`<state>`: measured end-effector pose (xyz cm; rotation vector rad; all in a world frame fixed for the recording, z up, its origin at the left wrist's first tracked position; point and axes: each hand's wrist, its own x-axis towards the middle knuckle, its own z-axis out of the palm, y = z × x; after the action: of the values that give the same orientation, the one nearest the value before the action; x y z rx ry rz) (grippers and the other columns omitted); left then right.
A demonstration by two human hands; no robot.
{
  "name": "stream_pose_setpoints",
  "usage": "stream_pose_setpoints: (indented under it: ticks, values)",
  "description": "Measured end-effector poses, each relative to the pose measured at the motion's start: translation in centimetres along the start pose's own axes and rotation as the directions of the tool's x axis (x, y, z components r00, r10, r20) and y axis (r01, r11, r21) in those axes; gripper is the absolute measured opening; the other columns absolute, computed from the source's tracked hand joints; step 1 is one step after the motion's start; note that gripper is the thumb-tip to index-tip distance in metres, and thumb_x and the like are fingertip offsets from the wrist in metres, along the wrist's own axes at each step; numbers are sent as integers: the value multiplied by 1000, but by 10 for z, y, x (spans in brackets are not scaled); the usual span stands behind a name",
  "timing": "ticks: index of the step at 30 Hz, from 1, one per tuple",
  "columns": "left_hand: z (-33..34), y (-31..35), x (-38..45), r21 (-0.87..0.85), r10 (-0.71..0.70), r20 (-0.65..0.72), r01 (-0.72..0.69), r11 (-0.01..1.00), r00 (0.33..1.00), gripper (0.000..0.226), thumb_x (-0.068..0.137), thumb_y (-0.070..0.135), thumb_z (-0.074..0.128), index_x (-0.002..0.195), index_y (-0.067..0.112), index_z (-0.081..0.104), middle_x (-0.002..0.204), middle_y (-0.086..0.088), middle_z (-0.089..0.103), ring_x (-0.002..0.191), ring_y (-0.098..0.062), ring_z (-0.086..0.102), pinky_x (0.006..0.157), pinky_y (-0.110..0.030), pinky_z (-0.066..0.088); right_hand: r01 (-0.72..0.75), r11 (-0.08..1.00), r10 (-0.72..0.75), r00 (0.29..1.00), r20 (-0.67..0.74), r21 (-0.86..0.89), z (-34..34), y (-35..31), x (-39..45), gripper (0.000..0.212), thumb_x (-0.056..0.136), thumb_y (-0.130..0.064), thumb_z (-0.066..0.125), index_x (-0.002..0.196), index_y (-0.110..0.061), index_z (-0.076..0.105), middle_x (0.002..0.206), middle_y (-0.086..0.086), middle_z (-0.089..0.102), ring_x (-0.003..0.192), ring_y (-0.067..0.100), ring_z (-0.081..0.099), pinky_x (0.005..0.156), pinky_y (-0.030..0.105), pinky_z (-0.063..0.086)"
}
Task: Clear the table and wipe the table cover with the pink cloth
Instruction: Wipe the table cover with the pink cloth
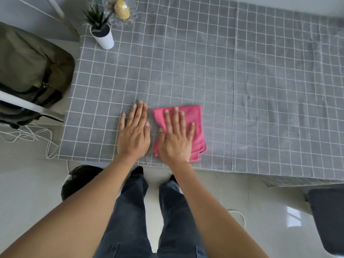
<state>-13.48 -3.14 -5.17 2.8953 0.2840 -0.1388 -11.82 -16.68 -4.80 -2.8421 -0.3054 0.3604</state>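
A grey table cover [242, 81] with a white grid pattern lies over the table. A folded pink cloth [195, 118] rests on it near the front edge. My right hand [176, 135] lies flat on the cloth, palm down, fingers spread. Just left of the cloth, my left hand [134, 131] presses flat on the bare cover and holds nothing. The two hands sit side by side, almost touching.
A small plant in a white pot [103, 36] and a glass dish with a yellow bottle [122, 10] stand at the far left corner. An olive backpack [28, 67] sits left of the table, a dark chair seat [327, 216] at lower right, cords [37, 135] on the floor.
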Motion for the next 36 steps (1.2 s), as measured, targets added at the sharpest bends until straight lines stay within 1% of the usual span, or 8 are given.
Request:
stream_pose_setpoints:
  ticks: [5,12,19,21,25,30,32,36]
  values:
    - [-1,0,-1,-16,13,1,-13,1000,1000,57,98,32,8,154,16,6,161,2,3,148,-10,-1,121,-41,-1,163,987,-163,987,15,-17,-10,30,0,55,98,-42,9,152,-34,1,161,-8,-1,148,13,-7,119,46,-7]
    - [-2,0,-2,-19,13,4,-13,1000,1000,57,99,33,4,153,16,2,161,2,0,148,-12,-2,121,-42,0,-230,972,227,973,-50,-55,-40,136,2,57,96,-44,4,150,-35,-12,159,-7,-15,146,14,-16,118,45,-11]
    - [2,-1,-2,-17,6,-15,-6,1000,1000,57,99,33,6,154,16,3,161,3,-1,148,-11,-2,121,-42,1,-493,862,505,852,-135,114,-29,93,6,57,98,-41,9,152,-30,-8,161,-3,-12,147,17,-13,117,52,-9]
    - [2,-1,-1,-14,7,-16,-7,1000,1000,57,99,32,6,154,16,3,161,2,-1,148,-11,-2,121,-42,1,-462,883,470,875,-114,85,-22,69,11,58,99,-41,9,151,-30,-12,160,-2,-17,146,19,-17,116,52,-12]
    - [1,-1,-1,-2,7,-14,-7,1000,1000,57,99,31,9,154,15,5,161,1,2,148,-11,-1,121,-42,3,-116,993,116,992,-40,14,-4,8,10,58,96,-44,3,150,-32,-14,159,-4,-19,145,18,-20,113,49,-19]
    - [-2,0,-1,-5,16,-1,-16,1000,1000,58,98,31,6,153,14,6,161,0,3,148,-12,-1,121,-43,2,186,982,-187,982,-3,-34,-6,22,3,54,100,-41,14,153,-33,7,161,-8,2,148,12,-5,119,48,-4]
    - [-2,0,-1,-11,14,10,-14,1000,1000,57,98,32,4,153,15,2,161,1,-1,148,-12,-3,121,-43,1,166,985,-168,985,-27,-48,-12,48,3,54,100,-40,15,153,-34,8,161,-8,4,148,13,-2,120,47,-2]
    - [-1,-1,-1,-13,19,14,-19,1000,1000,57,98,34,1,152,17,-4,160,2,-5,148,-12,-6,122,-44,1,-59,995,56,998,-37,-86,-28,106,9,55,98,-42,6,151,-37,-9,160,-9,-10,146,14,-13,119,48,-6]
